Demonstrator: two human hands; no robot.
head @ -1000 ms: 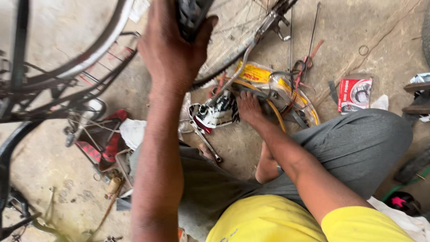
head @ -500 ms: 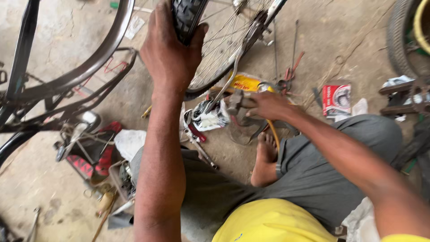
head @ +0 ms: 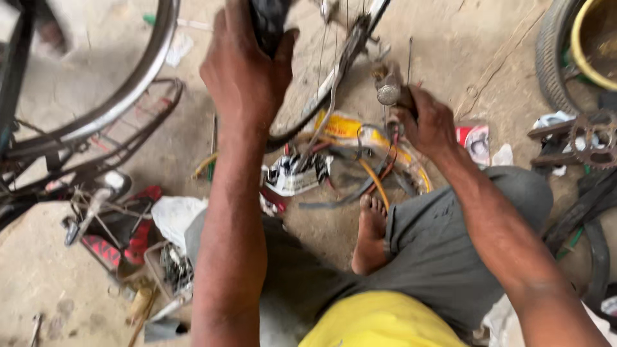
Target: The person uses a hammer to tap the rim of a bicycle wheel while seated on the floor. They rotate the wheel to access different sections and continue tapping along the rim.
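Note:
My left hand [head: 247, 71] is shut on the black tyre [head: 270, 19] of a bicycle wheel [head: 324, 83] at the top middle of the head view. Its spokes and rim slant down toward the floor. My right hand [head: 427, 122] is shut on a metal tool [head: 389, 90] with a round silver head, raised beside the wheel's right side. I sit on the dusty floor in grey trousers and a yellow shirt, my bare foot [head: 369, 234] tucked under between my arms.
A bicycle frame and mudguard [head: 122, 96] stand at left. A yellow packet [head: 344, 125], a printed wrapper [head: 292, 175], cables and a red-and-white box [head: 474, 140] litter the floor. Tyres [head: 565, 58] and a chainring [head: 594, 138] lie at right, small parts at lower left.
My right hand has risen from the clutter on the floor with the metal tool, up to the wheel's right side. My left hand has kept its hold on the tyre.

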